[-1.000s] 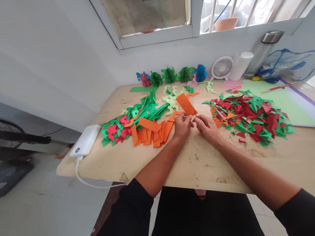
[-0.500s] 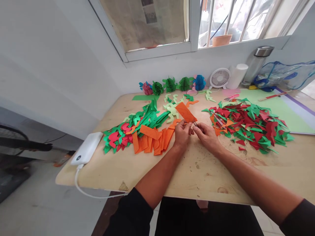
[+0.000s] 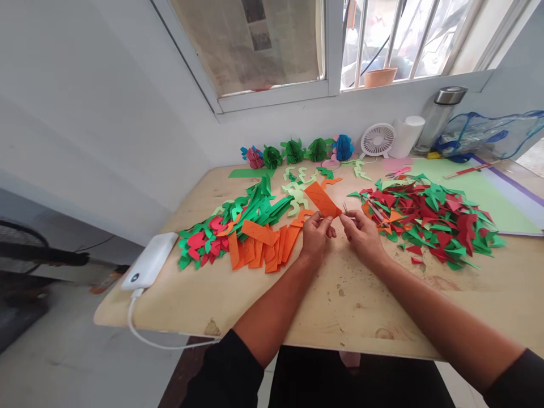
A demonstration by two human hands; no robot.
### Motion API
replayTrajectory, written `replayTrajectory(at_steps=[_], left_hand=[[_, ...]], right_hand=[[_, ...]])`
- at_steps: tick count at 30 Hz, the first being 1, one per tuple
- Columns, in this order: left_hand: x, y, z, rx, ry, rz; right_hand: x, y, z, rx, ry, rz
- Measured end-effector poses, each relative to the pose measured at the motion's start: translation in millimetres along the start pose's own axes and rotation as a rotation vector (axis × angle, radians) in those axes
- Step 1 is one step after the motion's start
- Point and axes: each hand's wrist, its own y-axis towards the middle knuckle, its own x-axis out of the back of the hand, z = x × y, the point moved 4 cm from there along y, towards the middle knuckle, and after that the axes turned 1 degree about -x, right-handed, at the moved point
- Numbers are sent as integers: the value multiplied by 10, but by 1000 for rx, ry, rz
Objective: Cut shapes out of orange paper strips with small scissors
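My left hand (image 3: 317, 233) pinches the lower end of an orange paper strip (image 3: 322, 198) that bears a drawn outline. Close on its right, my right hand (image 3: 361, 231) is closed around small scissors (image 3: 345, 208); only their thin metal tips show, beside the strip's lower right corner, and the handles are hidden by my fingers. Left of my hands lie several more orange paper strips (image 3: 259, 243), fanned out and overlapping. Behind these are green paper strips (image 3: 267, 207) and a heap of red and green cut shapes (image 3: 204, 243).
A big pile of red and green paper scraps (image 3: 437, 221) spreads at the right. Honeycomb paper turtles (image 3: 294, 151) line the wall near a white fan (image 3: 378, 140) and a glass bottle (image 3: 442, 119). A white power bank (image 3: 149, 260) with a cable sits at the table's left edge.
My right hand has shifted slightly right, away from my left hand, and the scissor tips now show beside the paper. The left hand still holds the orange strip. The view has tilted a little.
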Motion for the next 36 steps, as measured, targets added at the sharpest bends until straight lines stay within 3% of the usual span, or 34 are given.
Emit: replayTrajectory(at_steps=[4, 13, 22, 30, 36], left_hand=[[-26, -14, -3, -2, 10, 36], [-29, -12, 20, 8, 68, 51], [-35, -15, 20, 0, 95, 77], [-63, -31, 6, -23, 187, 140], [-64, -26, 3, -26, 240, 158]], right_hand=[[17, -3, 16, -41, 20, -21], [73, 15, 18, 60, -54, -91], [54, 22, -35, -33, 97, -60], [85, 28, 24, 48, -80, -94], [97, 35, 4, 58, -73, -107]])
